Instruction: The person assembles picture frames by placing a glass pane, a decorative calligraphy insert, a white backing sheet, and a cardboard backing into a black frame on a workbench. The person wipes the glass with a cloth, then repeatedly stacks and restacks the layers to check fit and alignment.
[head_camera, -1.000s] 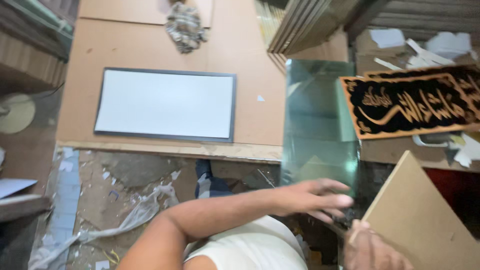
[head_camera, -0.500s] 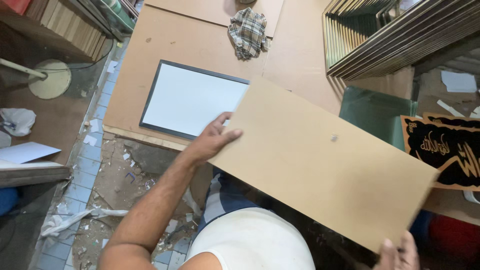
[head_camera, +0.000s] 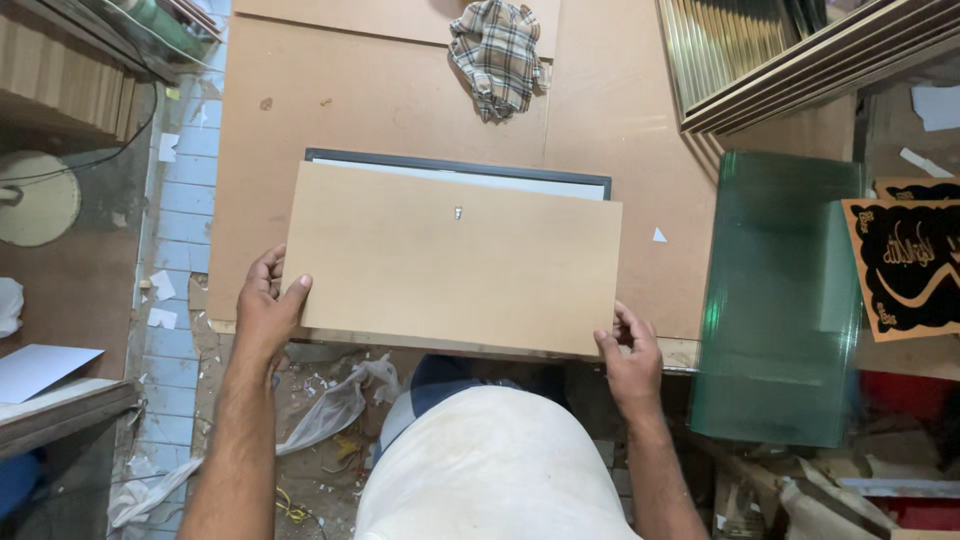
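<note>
Your left hand (head_camera: 265, 315) and right hand (head_camera: 630, 355) each pinch a near corner of the board (head_camera: 455, 265), fingers closed on its edge, holding it flat over the frame (head_camera: 458, 172) on the worktop (head_camera: 380, 95) so the edges line up.

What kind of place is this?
Probably a picture-framing workshop. A backing board lies over a dark frame on the table, gold frame strips are stacked nearby, and sheets of glass wait at the side.

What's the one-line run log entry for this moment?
left hand: grips backing board left edge | right hand: grips its lower right corner | board: lies over framed panel on the workbench
</note>
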